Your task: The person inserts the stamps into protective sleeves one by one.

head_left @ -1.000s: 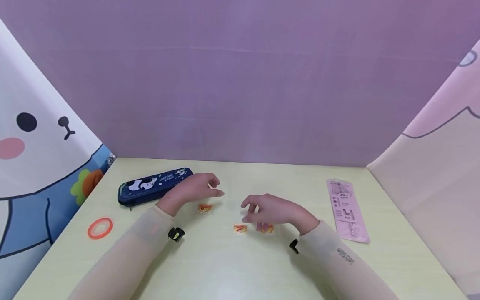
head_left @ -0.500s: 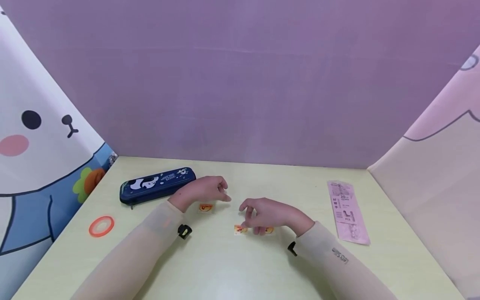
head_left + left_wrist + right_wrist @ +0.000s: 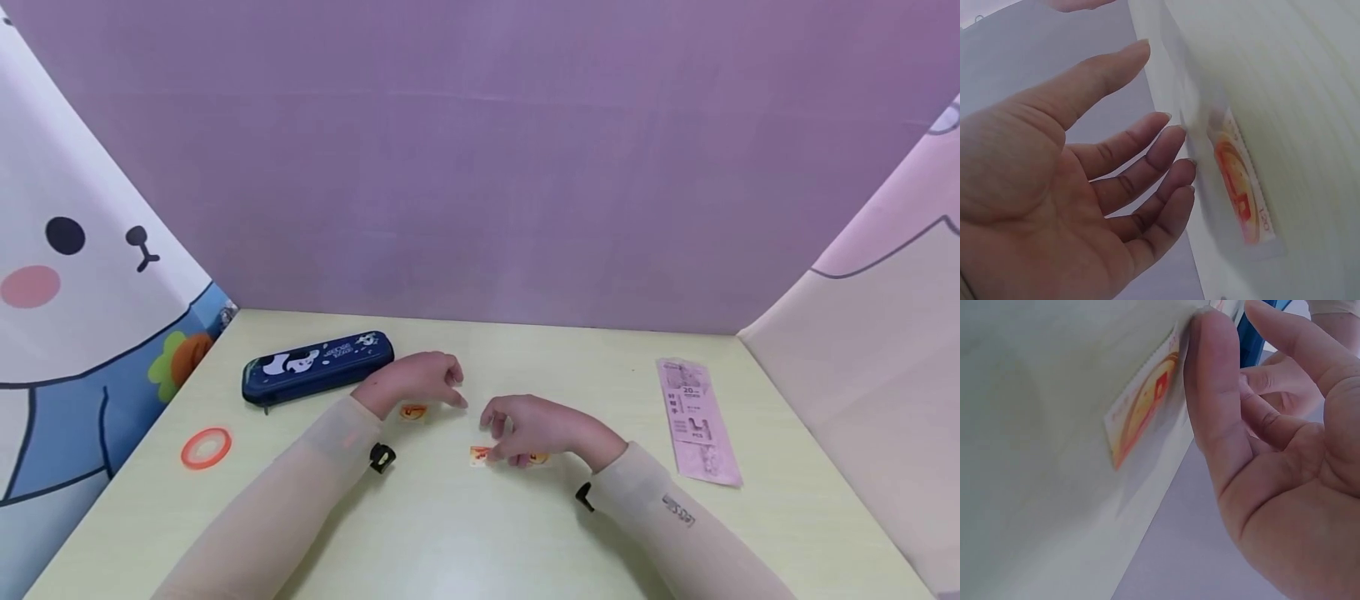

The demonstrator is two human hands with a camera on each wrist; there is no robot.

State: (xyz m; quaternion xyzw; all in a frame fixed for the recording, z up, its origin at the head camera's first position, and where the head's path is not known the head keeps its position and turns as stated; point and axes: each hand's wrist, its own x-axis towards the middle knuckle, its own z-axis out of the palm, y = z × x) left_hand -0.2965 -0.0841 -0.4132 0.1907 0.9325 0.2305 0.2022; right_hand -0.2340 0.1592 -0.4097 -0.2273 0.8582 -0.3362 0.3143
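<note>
My left hand (image 3: 416, 379) hovers just beyond a small orange-and-yellow postage stamp (image 3: 413, 412). In the left wrist view that stamp (image 3: 1238, 184) has a toothed edge and seems to lie in a clear sleeve; the fingers are loosely bent with nothing between them. Lower over the table is my right hand (image 3: 543, 429), its thumb by a second stamp (image 3: 479, 455). Its lower fingers partly cover a third stamp (image 3: 538, 459). In the right wrist view one fairly straight finger (image 3: 1216, 375) reaches down beside a stamp (image 3: 1144, 403); whether it touches is unclear.
A dark blue pencil case (image 3: 318, 367) with panda pictures lies at the back left. Nearer is an orange ring-shaped roll (image 3: 206, 448), perhaps tape. A pink printed packet (image 3: 699, 421) lies on the right. Purple cloth (image 3: 480, 167) rises behind the table.
The left hand has shifted slightly to the right. The right hand's thumb and lower fingers have come down toward the two nearer stamps, partly covering them.
</note>
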